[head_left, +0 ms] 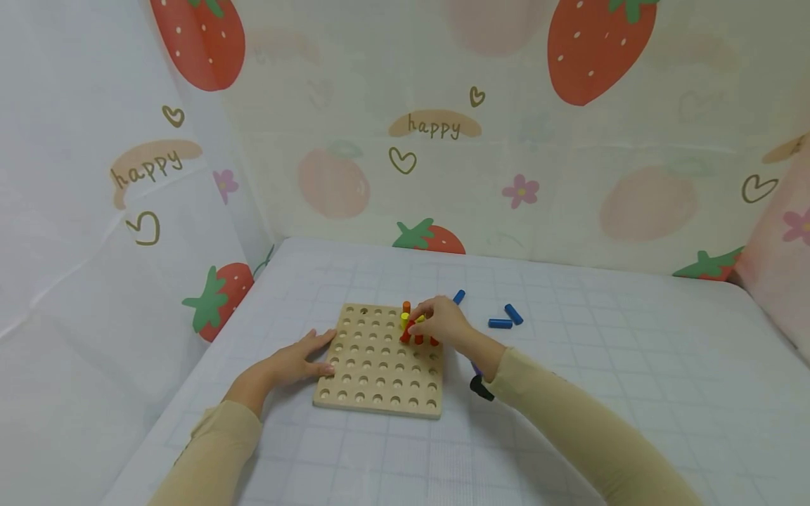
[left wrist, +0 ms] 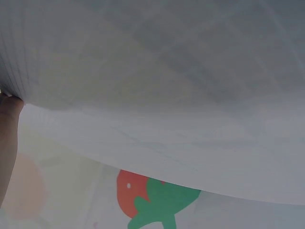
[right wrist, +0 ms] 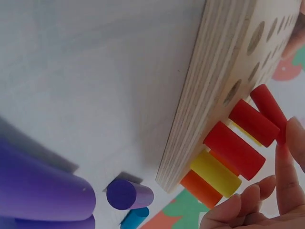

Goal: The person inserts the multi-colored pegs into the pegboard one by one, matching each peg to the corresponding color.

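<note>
A wooden pegboard (head_left: 373,362) with rows of round holes lies on the table. My right hand (head_left: 443,322) is over its far right corner, pinching a red peg (right wrist: 269,107) between thumb and fingertip. That peg leans, its lower end close to the board. Beside it two more red pegs (right wrist: 234,149) stand in holes, with a yellow peg (right wrist: 217,174) and an orange peg (right wrist: 200,190) in the rows behind. My left hand (head_left: 294,360) rests at the board's left edge with its fingers spread. Only a sliver of the left hand (left wrist: 8,138) shows in the left wrist view.
Loose blue pegs (head_left: 500,323) lie right of the board. Purple pegs (right wrist: 127,194) lie near the board's side, close to the right wrist. A dark object (head_left: 482,387) sits below the right forearm. Printed cloth (head_left: 443,190) hangs behind the table.
</note>
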A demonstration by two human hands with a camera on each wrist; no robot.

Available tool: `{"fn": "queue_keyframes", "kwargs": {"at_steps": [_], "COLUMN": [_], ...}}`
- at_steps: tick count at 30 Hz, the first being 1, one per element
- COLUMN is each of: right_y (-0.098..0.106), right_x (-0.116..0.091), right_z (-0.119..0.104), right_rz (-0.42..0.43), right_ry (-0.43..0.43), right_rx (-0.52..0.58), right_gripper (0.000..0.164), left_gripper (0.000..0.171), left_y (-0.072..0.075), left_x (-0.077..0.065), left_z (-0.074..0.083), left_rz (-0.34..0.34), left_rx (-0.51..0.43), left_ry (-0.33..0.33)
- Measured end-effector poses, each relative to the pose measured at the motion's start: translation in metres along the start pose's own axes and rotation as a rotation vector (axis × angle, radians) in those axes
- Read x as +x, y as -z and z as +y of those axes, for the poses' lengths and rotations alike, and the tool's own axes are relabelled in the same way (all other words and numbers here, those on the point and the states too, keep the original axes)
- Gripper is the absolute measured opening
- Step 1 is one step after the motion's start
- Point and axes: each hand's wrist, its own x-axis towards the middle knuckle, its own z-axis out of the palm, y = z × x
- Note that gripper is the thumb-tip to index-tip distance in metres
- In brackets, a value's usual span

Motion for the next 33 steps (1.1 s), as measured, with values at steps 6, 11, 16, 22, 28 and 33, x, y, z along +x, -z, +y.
{"fn": "queue_keyframes", "kwargs": {"at_steps": [6,11,16,22,28,33], "right_y": [-0.0028,-0.0050,-0.0062,-0.0060,-0.0045,-0.0003], "right_x": [0.0008,0.0006,0.0012,0.0015,-0.0011,-0.0037], "right_z": [-0.0012,-0.0017,-0.0011,-0.0009,-0.0022,-0.0019], "right_rz": [0.008,0.009,0.012,0.015,0.004,0.011], "right_ry": [0.018,0.029,0.035,0.052,0.053,0.030], "right_rx": [-0.054,-0.055,-0.055,-0.078,-0.081,-0.037], "right_gripper": [0.012,0.012,0.012,0.011,0.017,0.019], "left_gripper": [0.089,0.088,0.087,0.088,0.087,0.086], "left_y": [-0.0008,-0.0012,-0.0008,-0.0002,-0.0009,0.0002], "left_x": [0.0001,-0.0008,-0.0012,-0.0011,-0.0019,-0.0037], "left_z": [-0.0008,-0.0011,-0.0010,-0.0006,0.0009,0.0022], "left_rz": [0.005,0.005,0.006,0.005,-0.001,-0.003], "left_rx": [0.003,0.002,0.012,0.020,0.016,0.005], "left_ry": [0.000,-0.001,-0.012,-0.008,-0.005,-0.002]}}
